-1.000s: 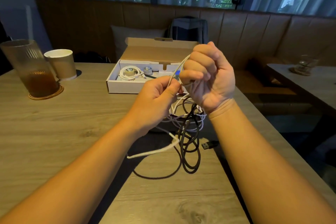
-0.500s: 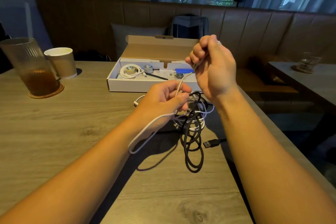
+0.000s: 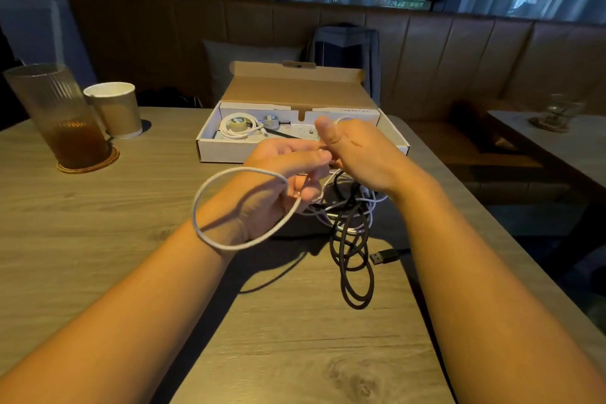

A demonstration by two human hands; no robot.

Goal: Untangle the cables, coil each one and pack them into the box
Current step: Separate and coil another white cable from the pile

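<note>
A white cable [image 3: 210, 181] forms a wide loop that circles my left wrist. My left hand [image 3: 278, 180] pinches that cable between thumb and fingers above the table. My right hand [image 3: 357, 154] is close beside it, thumb up, fingers curled round the same white cable. Below both hands lies a tangle of white cables and a black cable [image 3: 355, 269], whose USB plug [image 3: 383, 256] rests on the table. Behind the hands stands the open cardboard box [image 3: 229, 152], with a coiled white cable [image 3: 237, 128] inside at its left end.
A ribbed glass of brown drink [image 3: 62, 118] on a coaster and a paper cup [image 3: 114, 108] stand at the far left of the wooden table [image 3: 98, 226]. The table's right edge runs close to my right forearm. A bench with a cushion lies behind the box.
My right hand came down from its raised position to meet my left hand. The white cable's loop grew wider and now rings my left wrist.
</note>
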